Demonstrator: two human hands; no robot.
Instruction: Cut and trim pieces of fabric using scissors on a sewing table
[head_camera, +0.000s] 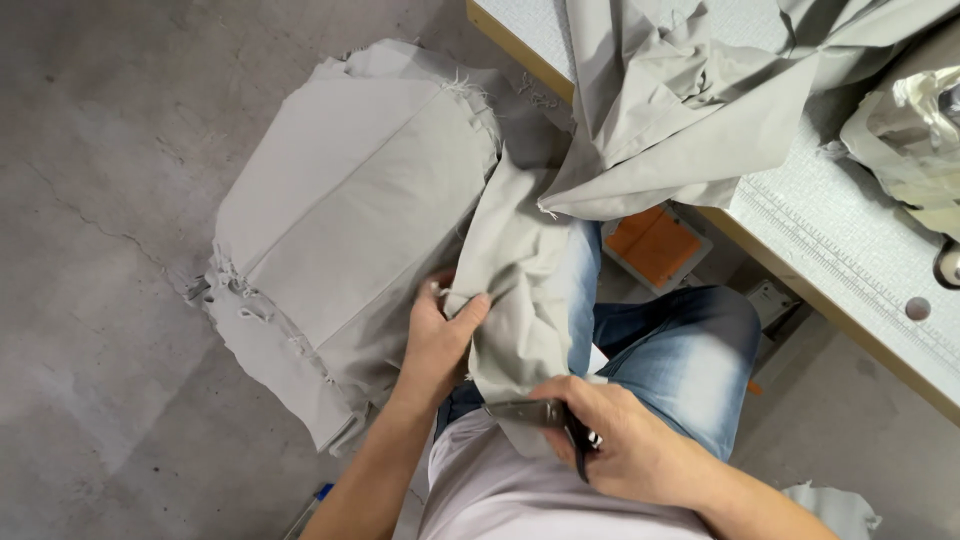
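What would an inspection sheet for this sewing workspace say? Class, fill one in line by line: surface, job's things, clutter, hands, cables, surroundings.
Surface: pale work table with wooden edge, upper right.
Job's things: grey fabric strip hanging from the table across the lap; dark scissors.
Clutter: stack of grey cut pieces on the floor; shiny plastic-wrapped bundle on the table.
Hands: left hand pinches the fabric edge; right hand grips the scissors.
Cables: nothing seen.
Surroundings: concrete floor; orange pedal under the table.
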